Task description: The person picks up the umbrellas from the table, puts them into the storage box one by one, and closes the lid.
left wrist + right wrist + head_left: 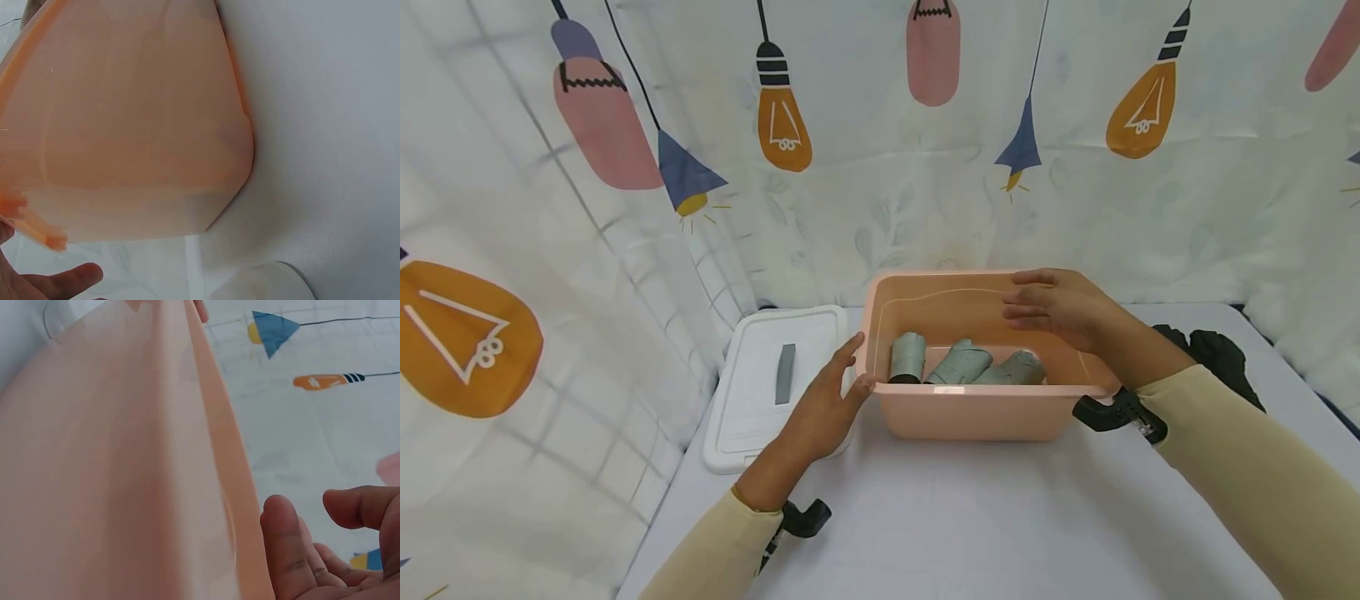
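A peach plastic tub point(970, 414) stands on the table. Inside lie three grey-green rolled bundles that look like cloth: the left one point(907, 357) is upright, while the middle one point(961, 362) and the right one point(1017, 367) lean over. My left hand point(823, 404) is at the tub's left rim, fingers extended, the fingertips at or against the edge. My right hand point(1060, 308) hovers over the tub's right side with straight fingers and holds nothing. In the right wrist view its fingers point(284, 550) show beside the tub wall.
To the left of the tub sits a white lidded box point(752, 383) with a grey handle point(785, 374). A black crumpled item point(1221, 354) lies behind my right forearm. A patterned curtain point(880, 192) hangs behind the white table point(955, 508).
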The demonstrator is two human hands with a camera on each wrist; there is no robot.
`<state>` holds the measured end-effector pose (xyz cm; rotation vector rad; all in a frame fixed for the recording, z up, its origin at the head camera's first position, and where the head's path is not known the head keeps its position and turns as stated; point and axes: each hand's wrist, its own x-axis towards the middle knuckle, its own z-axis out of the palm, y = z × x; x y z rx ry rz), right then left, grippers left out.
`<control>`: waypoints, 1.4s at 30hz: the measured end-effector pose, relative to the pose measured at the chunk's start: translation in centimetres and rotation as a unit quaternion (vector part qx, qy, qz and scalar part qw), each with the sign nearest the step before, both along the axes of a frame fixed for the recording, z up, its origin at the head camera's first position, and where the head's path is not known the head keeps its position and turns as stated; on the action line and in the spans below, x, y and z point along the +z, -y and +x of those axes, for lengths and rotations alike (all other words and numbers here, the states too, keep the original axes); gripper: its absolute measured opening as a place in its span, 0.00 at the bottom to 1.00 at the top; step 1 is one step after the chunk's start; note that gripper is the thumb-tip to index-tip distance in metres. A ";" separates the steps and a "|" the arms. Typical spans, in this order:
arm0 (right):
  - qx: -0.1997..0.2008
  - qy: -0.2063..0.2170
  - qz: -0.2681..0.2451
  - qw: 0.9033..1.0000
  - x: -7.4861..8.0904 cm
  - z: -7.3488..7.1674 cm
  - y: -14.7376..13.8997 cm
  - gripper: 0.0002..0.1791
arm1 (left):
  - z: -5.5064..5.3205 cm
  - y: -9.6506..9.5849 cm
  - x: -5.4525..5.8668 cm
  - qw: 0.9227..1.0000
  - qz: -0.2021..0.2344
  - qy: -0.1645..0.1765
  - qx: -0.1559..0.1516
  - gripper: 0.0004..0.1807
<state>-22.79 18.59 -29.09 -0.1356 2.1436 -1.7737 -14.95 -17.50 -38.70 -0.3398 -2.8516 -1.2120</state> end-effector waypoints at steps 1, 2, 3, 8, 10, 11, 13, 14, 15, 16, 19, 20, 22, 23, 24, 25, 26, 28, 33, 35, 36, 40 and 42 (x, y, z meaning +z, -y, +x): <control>-0.002 -0.001 0.004 1.000 0.0 0.1 -0.2 0.36 | 0.0 0.0 0.0 1.000 0.000 0.000 -0.001 0.35; -0.003 -0.001 0.007 1.000 -0.1 0.2 -0.5 0.36 | 0.0 0.0 0.0 1.000 0.000 -0.001 -0.002 0.35; -0.004 -0.001 0.009 1.000 -0.1 0.3 -0.8 0.36 | 0.0 0.0 0.0 1.000 0.000 -0.001 -0.002 0.35; -0.008 -0.001 0.020 1.000 -0.4 0.6 -2.1 0.36 | 0.0 0.2 0.0 1.000 -0.001 -0.001 -0.006 0.35; -0.010 -0.001 0.028 1.000 -0.4 0.7 -2.7 0.37 | 0.0 0.2 0.0 1.000 -0.002 -0.004 -0.007 0.35; -0.012 -0.001 0.032 0.999 -0.4 0.7 -3.0 0.37 | 0.0 0.2 0.0 1.000 -0.003 -0.006 -0.007 0.35; -0.013 -0.002 0.040 0.999 -0.2 0.9 -3.4 0.37 | -0.1 0.1 0.0 1.000 -0.004 -0.009 -0.008 0.35; -0.013 -0.002 0.045 0.999 -0.1 0.9 -3.7 0.37 | 0.0 0.1 0.1 1.000 -0.003 -0.010 -0.008 0.35; -0.013 -0.003 0.052 0.999 0.1 1.0 -3.9 0.37 | 0.0 0.1 0.1 1.000 -0.005 -0.011 -0.007 0.35; -0.013 -0.005 0.058 0.998 0.1 1.1 -4.1 0.38 | -0.1 0.0 0.1 1.000 -0.006 -0.012 -0.006 0.35; -0.013 -0.014 0.082 0.996 0.4 1.3 -4.8 0.42 | 0.0 0.0 0.1 1.000 -0.009 -0.009 -0.003 0.35; -0.013 -0.017 0.091 0.996 0.5 1.4 -5.1 0.43 | 0.0 0.0 0.1 1.000 -0.009 -0.009 -0.002 0.35; -0.013 -0.025 0.105 0.994 0.7 1.5 -5.7 0.44 | 0.0 0.0 0.1 1.000 -0.010 -0.009 -0.001 0.35; -0.013 -0.028 0.111 0.993 0.7 1.6 -6.1 0.45 | 0.0 0.0 0.1 1.000 -0.010 -0.009 -0.002 0.35; -0.013 -0.030 0.116 0.993 0.7 1.7 -6.6 0.45 | -0.1 0.0 0.1 1.000 -0.011 -0.009 -0.002 0.36; -0.012 -0.032 0.122 0.992 0.7 1.8 -7.1 0.44 | -0.1 0.0 0.1 1.000 -0.012 -0.009 -0.001 0.36; -0.012 -0.035 0.127 0.991 0.7 1.9 -7.6 0.43 | -0.1 0.0 0.0 1.000 -0.012 -0.009 -0.001 0.36; -0.012 -0.040 0.135 0.990 0.6 2.1 -8.7 0.42 | -0.1 0.0 0.0 1.000 -0.012 -0.009 -0.002 0.37; -0.017 -0.043 0.128 0.991 0.4 2.6 -11.5 0.40 | -0.1 0.0 0.0 1.000 -0.013 -0.009 0.001 0.35; -0.016 -0.042 0.122 0.992 0.3 2.7 -12.7 0.39 | -0.1 0.0 0.0 1.000 -0.014 -0.009 0.001 0.35; -0.018 -0.042 0.122 0.991 0.2 2.8 -13.2 0.39 | -0.1 0.0 0.0 1.000 -0.014 -0.009 0.001 0.35; -0.017 -0.030 0.125 0.992 -0.3 2.9 -15.3 0.37 | -0.1 0.0 0.0 1.000 -0.015 -0.010 0.002 0.35; -0.020 -0.022 0.135 0.990 -0.5 3.1 -16.2 0.37 | -0.1 0.0 0.0 1.000 -0.013 -0.008 0.002 0.35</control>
